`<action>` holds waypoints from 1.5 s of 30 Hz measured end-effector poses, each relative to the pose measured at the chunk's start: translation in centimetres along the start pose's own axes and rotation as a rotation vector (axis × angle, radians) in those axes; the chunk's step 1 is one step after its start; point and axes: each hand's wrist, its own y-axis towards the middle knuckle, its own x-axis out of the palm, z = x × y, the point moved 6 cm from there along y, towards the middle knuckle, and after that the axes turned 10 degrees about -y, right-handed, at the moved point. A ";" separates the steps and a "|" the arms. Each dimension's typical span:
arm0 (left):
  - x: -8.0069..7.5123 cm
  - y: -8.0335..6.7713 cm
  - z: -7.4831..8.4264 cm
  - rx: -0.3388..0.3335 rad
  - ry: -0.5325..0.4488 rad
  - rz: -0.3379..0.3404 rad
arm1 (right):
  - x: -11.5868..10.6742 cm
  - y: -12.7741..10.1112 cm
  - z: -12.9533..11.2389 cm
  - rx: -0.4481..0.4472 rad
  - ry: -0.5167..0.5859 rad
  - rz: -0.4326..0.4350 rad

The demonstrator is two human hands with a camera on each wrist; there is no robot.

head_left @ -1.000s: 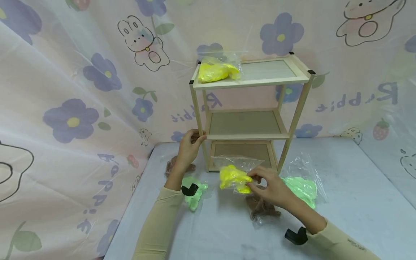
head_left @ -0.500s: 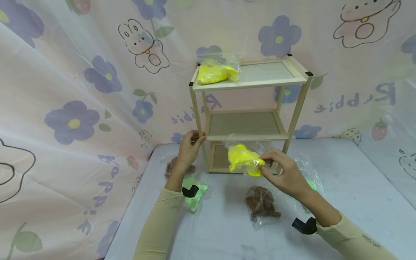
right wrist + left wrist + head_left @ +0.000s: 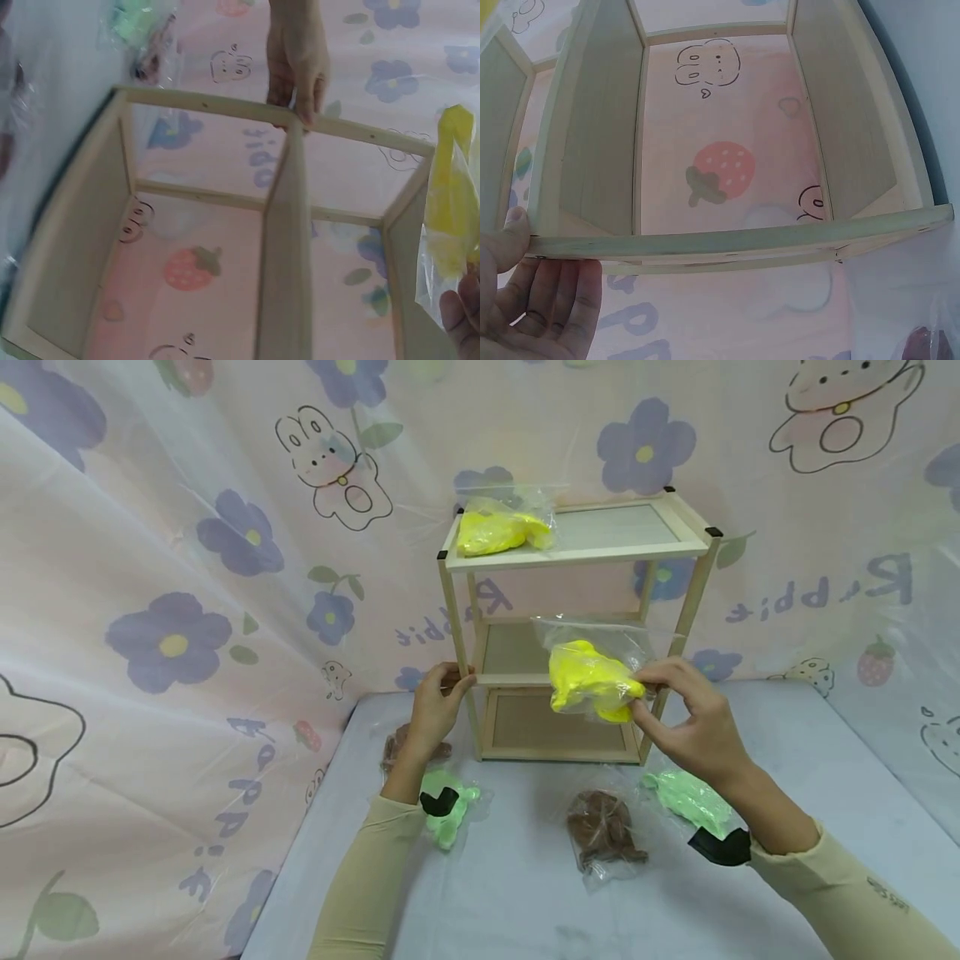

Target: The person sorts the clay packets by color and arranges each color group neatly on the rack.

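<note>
Backdrop: cartoon cloth (image 3: 187,568) with purple flowers and rabbits fills the upper half of the head view, draped behind and to the left.
Bench: pale grey bench (image 3: 510,893) across the lower middle of the frame.
Rack: wooden three-tier rack (image 3: 573,627) stands at centre frame on the bench; its middle and bottom tiers look bare, as far as I can see.
Top tier: one bagged yellow toy (image 3: 501,527) lies at its left end.
Held bag: clear bag with a yellow toy (image 3: 592,681) hangs in front of the middle tier, right of centre.
Right hand: right hand (image 3: 693,722) pinches that bag at its right edge with fingers and thumb.
Left hand: left hand (image 3: 435,702) grips the rack's front left post at middle-tier height.
Loose bags: green toy bag (image 3: 448,814) by the left forearm, brown toy bag (image 3: 603,835) lower centre, another green bag (image 3: 693,802) under the right wrist, a further brown one (image 3: 397,747) behind the left hand.
Risk: I'd judge the slick plastic could slip from so small a pinch.
Risk, rack: the light frame may tip or slide if the bag catches a rail and the steadying grip loosens.
</note>
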 end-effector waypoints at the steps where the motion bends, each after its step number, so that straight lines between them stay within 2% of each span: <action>1: 0.0 0.0 0.0 -0.002 -0.001 0.002 | -0.2 0.2 0.0 0.001 -0.003 0.004; 8: 0.1 -0.2 0.0 0.002 0.004 0.010 | -1.2 1.4 -0.1 -0.001 0.008 0.055; 19: 0.3 0.0 0.0 -0.001 0.014 0.000 | -3.3 4.3 -2.3 -0.032 0.109 0.272; 26: 0.3 0.0 0.0 0.006 0.012 0.005 | -4.4 5.9 -3.5 -0.042 0.125 0.351; 36: 0.5 0.1 -0.1 0.011 0.004 -0.005 | -6.3 8.2 -3.0 0.011 0.032 0.483; 41: 0.3 0.1 0.0 0.004 0.011 -0.001 | -6.7 9.7 -1.6 0.026 -0.020 0.503; 45: 0.1 0.0 0.1 -0.001 0.012 0.007 | -6.9 11.3 -0.3 0.039 -0.109 0.501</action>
